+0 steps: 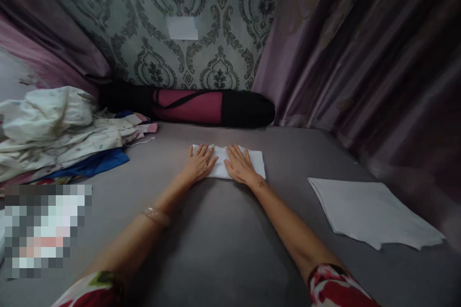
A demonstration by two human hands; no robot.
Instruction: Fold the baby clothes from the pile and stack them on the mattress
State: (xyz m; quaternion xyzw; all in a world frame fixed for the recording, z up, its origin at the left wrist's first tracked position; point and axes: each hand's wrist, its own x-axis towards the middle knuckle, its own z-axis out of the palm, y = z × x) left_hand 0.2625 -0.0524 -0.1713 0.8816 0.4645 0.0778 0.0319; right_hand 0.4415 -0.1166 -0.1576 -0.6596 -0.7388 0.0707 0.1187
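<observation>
White folded cloth (220,171), lying flat near the middle of a grey covered surface (223,249), directly ahead of the person and beneath both palms. Largest to smallest, the setting is as follows. The grey surface gives the cloth broad, level support. Behind it stands a patterned wall (223,19), with a long curtain (342,48) along the right. A heap of clothes (65,124) sits loose at the far left, well apart from the cloth, which probably leaves the middle free for handling. A long black-and-red bag (190,105) lies at the foot of the wall, apparently tucked there out of reach's way. Nearer, at right, a white fabric piece (374,211) is laid flat, presumably to keep it uncreased. The left hand (200,163) and right hand (240,165) are apart, palms down, fingers extended, clamped on nothing; each covers one side of the cloth, a placement that would share pressure evenly and limit slipping. Smallest is a bracelet (156,216) on the left forearm.
</observation>
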